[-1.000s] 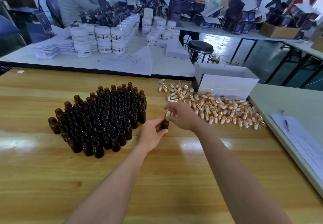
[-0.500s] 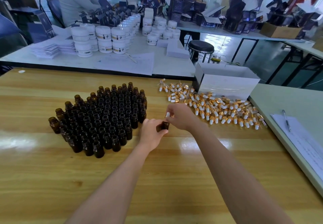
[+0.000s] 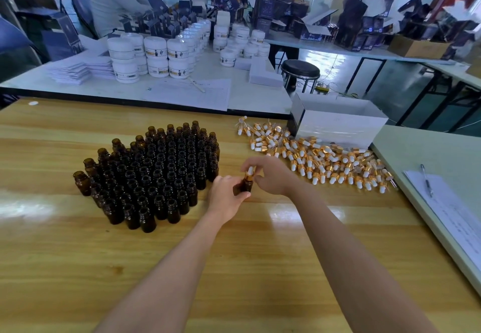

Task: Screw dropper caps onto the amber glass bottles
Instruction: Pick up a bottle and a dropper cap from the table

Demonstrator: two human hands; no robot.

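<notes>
Gripping an amber bottle [image 3: 242, 186] over the middle of the table [image 3: 78, 254] with the left hand [image 3: 226, 198], pinching the gold dropper cap [image 3: 250, 172] on its neck with the right hand [image 3: 272, 176]. Just left, open bottles [image 3: 156, 171] clustered; far right, loose caps [image 3: 312, 158] heaped beside a white box [image 3: 338, 127].

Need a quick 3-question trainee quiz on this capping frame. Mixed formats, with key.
1. True or false: the left hand holds the amber bottle while the right hand pinches its dropper cap.
2. The loose dropper caps lie: A) inside a box; B) on the wooden table, right of the hands; C) in a tray.
3. Fill in: the grouped bottles left of the hands have ____ caps on.
Key: 1 true; 2 B; 3 no.
</notes>
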